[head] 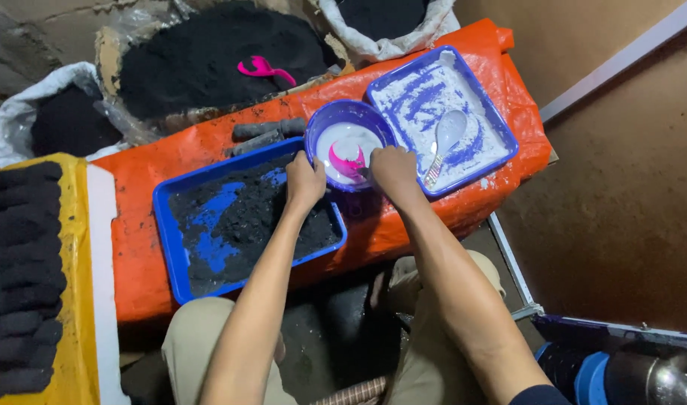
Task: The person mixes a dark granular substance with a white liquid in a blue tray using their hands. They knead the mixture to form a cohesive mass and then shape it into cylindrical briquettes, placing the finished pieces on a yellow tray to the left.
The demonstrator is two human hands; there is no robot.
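My left hand (304, 182) rests on the near rim of a purple bowl (336, 118) that holds white paste and a pink scoop (345, 160). On the bowl's right side my right hand (392, 166) grips its rim, close to the scoop. The bowl sits on an orange-covered surface (145, 247) between two blue trays. The left tray (171, 247) holds black powder. The right tray (501, 135) holds white powder and a white spoon (446, 135).
Sacks of black powder (201, 56) stand behind the orange surface, one with a pink scoop (262, 69) on top. Dark briquette sticks (267, 133) lie beside the bowl. Rows of black briquettes (21, 277) fill a yellow sheet at left. A metal machine (643, 375) is at bottom right.
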